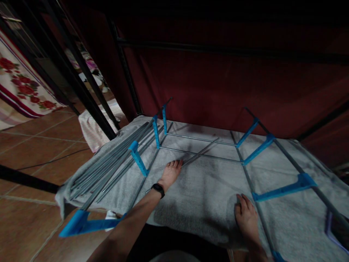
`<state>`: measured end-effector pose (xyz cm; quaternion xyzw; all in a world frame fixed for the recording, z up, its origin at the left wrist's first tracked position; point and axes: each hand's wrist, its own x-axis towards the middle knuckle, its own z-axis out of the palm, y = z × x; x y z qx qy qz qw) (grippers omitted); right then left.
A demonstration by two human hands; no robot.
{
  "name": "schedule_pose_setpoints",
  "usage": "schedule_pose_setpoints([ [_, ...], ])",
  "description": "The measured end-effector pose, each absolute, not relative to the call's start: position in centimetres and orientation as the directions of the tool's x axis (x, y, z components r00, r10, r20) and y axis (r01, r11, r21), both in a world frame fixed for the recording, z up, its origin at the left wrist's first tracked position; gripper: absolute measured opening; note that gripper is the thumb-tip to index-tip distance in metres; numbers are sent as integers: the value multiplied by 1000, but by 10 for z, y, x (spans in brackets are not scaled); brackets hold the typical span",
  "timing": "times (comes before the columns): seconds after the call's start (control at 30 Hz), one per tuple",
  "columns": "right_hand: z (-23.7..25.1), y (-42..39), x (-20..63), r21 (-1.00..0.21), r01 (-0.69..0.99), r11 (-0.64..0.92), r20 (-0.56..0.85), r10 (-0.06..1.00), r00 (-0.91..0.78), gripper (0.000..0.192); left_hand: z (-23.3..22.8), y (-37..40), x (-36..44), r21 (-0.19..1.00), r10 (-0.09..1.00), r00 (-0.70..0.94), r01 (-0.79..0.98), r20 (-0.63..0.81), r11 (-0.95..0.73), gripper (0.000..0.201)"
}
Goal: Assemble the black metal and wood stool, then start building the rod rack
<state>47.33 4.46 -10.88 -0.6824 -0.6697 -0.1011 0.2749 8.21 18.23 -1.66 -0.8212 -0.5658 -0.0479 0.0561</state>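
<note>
Head view: left hand (171, 174) lies open beside a thin grey metal rod (200, 153), right hand (247, 217) flat on grey cloth (204, 196).

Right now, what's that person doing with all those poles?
A person leans over a grey cloth spread on the floor. The left hand touches a loose grey rod. The right hand rests flat beside a frame rod with blue connectors. More spare rods lie bundled at left.

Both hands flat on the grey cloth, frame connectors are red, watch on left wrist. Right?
Not quite: the connectors are blue, not red, per the head view. Both the left hand and right hand rest on the grey cloth, watch on left wrist.
</note>
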Motion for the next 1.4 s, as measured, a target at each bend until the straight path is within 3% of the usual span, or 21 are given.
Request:
schedule_pose_setpoints([
  [0.43,-102,43,459,-210,977,-32,470,873,130,44,2,192,88,47,934,347,935,82,-352,45],
  [0.63,-97,43,452,-223,973,-55,480,863,159,43,23,212,92,134,973,230,964,23,-231,38],
  [0.77,-93,45,448,-210,974,-84,461,870,174,42,37,225,117,161,982,189,969,-2,-186,36],
  [0.93,-91,46,446,-213,973,-84,480,859,179,42,45,239,154,191,969,245,950,29,-246,35],
  [1.2,-91,49,444,-233,968,-89,473,859,193,41,39,255,144,100,969,247,964,-11,-245,35],
  [1.4,-91,49,444,-250,965,-81,489,849,198,41,35,253,142,124,977,206,972,-50,-198,33],
])
